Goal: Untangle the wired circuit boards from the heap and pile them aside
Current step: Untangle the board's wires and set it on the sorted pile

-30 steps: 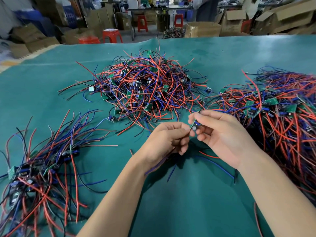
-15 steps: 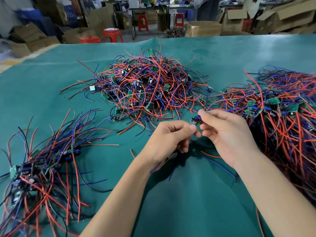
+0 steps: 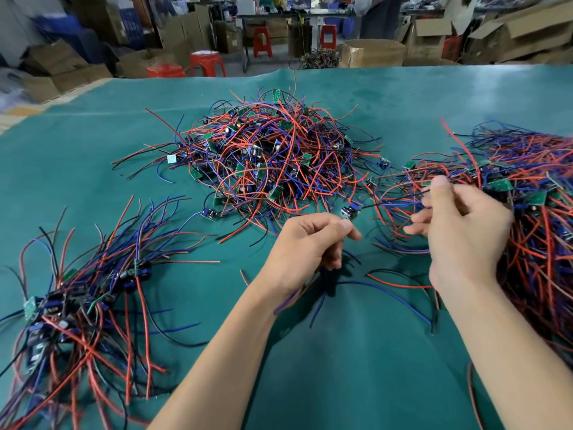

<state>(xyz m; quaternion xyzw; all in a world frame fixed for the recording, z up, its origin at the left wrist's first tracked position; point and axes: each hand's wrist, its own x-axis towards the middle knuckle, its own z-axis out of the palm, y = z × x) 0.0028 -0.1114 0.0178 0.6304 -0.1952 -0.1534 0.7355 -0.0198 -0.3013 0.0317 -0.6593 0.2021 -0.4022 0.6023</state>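
Observation:
A small wired circuit board (image 3: 349, 211) hangs between my hands, just above my left thumb. Its black and blue wires run right into my right hand (image 3: 462, 234), which pinches them between thumb and fingers. My left hand (image 3: 310, 246) is curled, gripping blue and purple wires that trail out under its wrist. The tangled heap (image 3: 273, 156) of red, blue and black wires with green boards lies behind my hands. To the left, the sorted pile (image 3: 77, 305) lies with its wires running roughly one way.
A second large tangle (image 3: 533, 212) spreads along the right, under my right forearm. Loose red and blue wires (image 3: 397, 285) lie on the green table cover (image 3: 341, 367) between my arms. Cardboard boxes and red stools (image 3: 207, 62) stand beyond the far edge.
My right hand has moved right and up, sliding along the wires away from the board. The hands, close together before, are now apart.

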